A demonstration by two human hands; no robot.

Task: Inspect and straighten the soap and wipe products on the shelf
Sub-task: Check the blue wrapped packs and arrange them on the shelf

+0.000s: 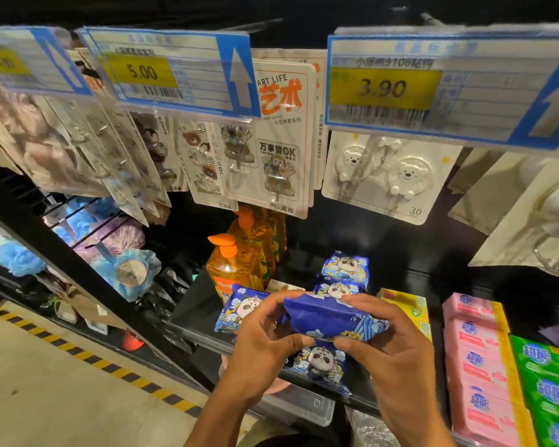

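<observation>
You can read: left price tag [162,72] 5.00, right price tag [433,88] 3.90 — hook card [281,124] ART LIFE and OK, bear-hook pack [384,179] 3.0, pink soap boxes [475,366] 超能.

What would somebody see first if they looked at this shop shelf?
Probably the blue wipe pack in the middle, held by the left hand and the right hand over more panda packs on the shelf. Next, up top, the yellow 5.00 price tag and the 3.90 price tag. Orange soap bottles stand behind, and pink soap boxes lie to the right.
</observation>
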